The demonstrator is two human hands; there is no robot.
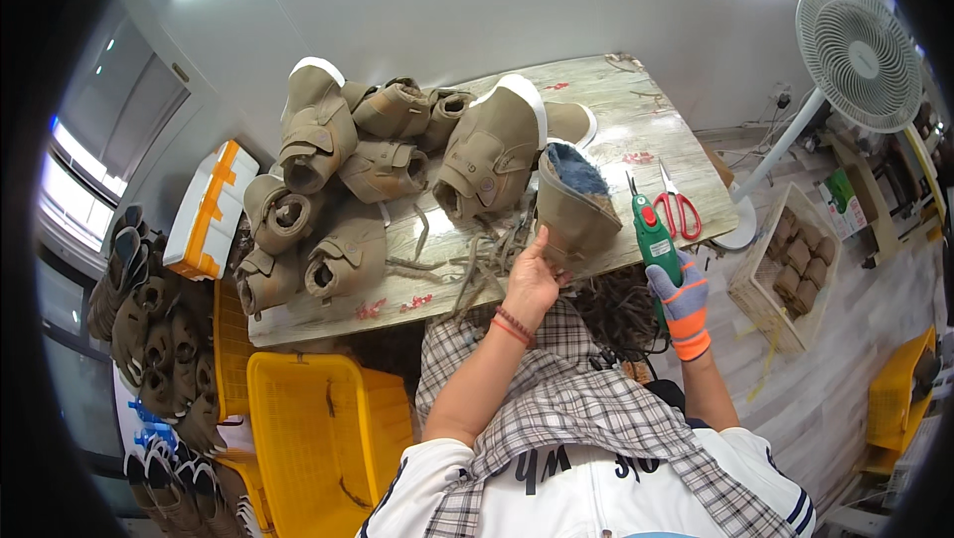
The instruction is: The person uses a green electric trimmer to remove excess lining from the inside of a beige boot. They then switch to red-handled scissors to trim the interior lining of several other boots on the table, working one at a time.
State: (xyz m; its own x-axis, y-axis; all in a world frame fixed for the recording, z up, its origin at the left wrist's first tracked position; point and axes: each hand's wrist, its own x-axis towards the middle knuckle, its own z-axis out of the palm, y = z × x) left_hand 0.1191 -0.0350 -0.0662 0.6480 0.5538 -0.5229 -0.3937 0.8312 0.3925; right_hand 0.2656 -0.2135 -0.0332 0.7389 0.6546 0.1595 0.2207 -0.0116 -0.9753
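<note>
My left hand (534, 282), bare with a beaded bracelet, grips the lower edge of a brown shoe upper (576, 220) at the table's front edge. Blue fuzzy lining (576, 170) shows in its opening. In a grey and orange glove, my right hand (682, 305) is wrapped round green corded electric scissors (654, 240) with a red button. Their tip points away from me, just right of the upper and apart from it. Beside them lie red-handled scissors (679, 212). Brown boots (492, 155) and shoe uppers (386, 170) are piled left of the held piece.
Brown trimmed strips (482, 265) lie on the table (656, 111), and more hang below its edge. Yellow crates (298, 429) stand at lower left, near stacked shoes (164, 339). A fan (860, 56) and a crate of brown pieces (785, 270) stand to the right.
</note>
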